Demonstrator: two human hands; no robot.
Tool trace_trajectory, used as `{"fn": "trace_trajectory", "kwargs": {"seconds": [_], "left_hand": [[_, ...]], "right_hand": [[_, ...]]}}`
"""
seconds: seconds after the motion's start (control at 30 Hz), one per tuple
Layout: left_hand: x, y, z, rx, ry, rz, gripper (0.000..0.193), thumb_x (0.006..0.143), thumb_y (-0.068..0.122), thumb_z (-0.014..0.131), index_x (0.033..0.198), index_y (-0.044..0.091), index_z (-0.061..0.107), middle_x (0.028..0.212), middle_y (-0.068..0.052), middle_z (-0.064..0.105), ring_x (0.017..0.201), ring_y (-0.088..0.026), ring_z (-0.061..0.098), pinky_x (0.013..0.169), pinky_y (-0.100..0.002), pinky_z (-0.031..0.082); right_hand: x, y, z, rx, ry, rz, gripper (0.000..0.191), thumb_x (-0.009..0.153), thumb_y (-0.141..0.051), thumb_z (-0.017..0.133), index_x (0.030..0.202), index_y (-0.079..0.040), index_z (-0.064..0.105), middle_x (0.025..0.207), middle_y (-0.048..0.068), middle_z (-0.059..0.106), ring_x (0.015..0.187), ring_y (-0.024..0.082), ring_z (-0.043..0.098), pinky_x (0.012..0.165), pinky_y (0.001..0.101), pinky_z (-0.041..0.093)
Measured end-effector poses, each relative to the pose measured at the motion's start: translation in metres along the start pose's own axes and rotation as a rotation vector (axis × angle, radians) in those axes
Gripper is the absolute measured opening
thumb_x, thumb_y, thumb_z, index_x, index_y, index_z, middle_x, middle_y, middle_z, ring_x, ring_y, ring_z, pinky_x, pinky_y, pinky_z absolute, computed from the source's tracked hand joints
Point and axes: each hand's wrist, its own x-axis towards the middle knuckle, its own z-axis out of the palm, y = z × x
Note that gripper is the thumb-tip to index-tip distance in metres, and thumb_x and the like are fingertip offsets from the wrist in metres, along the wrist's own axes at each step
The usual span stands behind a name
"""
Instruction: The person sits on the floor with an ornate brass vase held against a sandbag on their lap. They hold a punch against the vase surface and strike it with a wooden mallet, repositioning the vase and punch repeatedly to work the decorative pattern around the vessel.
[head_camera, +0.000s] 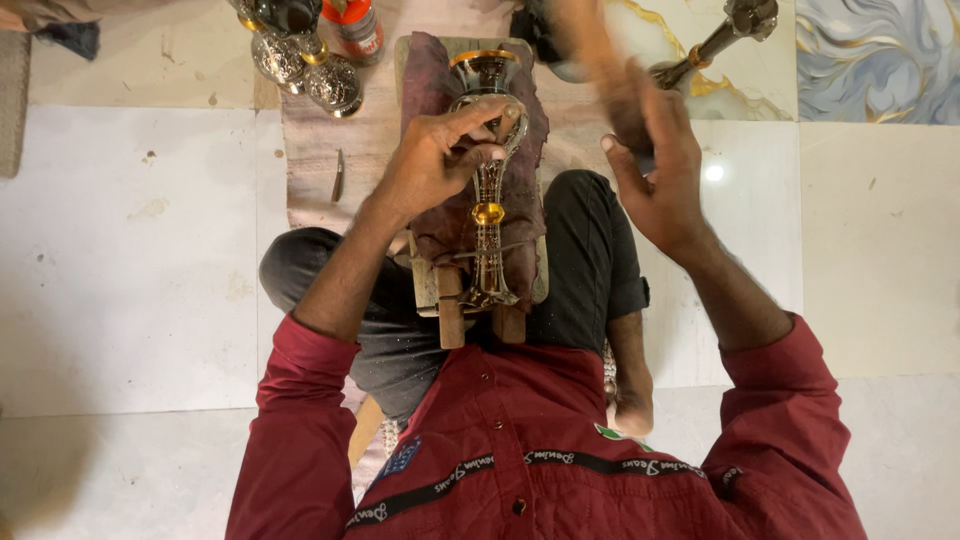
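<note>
From the head view, your left hand (440, 160) has its fingers closed around the bowl of the metal goblet (487, 215), which lies on the cloth-covered block (525, 180) between your knees. Its long axis runs straight away from you, foot toward your body. Your right hand (655, 165) grips a blurred wooden handle (590, 50), just right of the bowl.
</note>
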Motion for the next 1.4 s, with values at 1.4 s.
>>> {"fn": "trace_trajectory", "kwargs": {"seconds": [1.4], "left_hand": [[-0.007, 0.004, 0.013, 0.122, 0.186, 0.208, 0.062, 0.095, -0.006, 0.079, 0.147, 0.015, 0.055, 0.129, -0.011, 0.072, 0.116, -0.020, 0.075, 0.098, -0.033, 0.066]], "right_hand": [[0.012, -0.033, -0.026, -0.406, -0.134, -0.131, 0.072, 0.089, 0.010, 0.068, 0.154, -0.017, 0.056, 0.123, 0.012, 0.059, 0.112, 0.030, 0.062, 0.093, 0.0484, 0.056]]}}
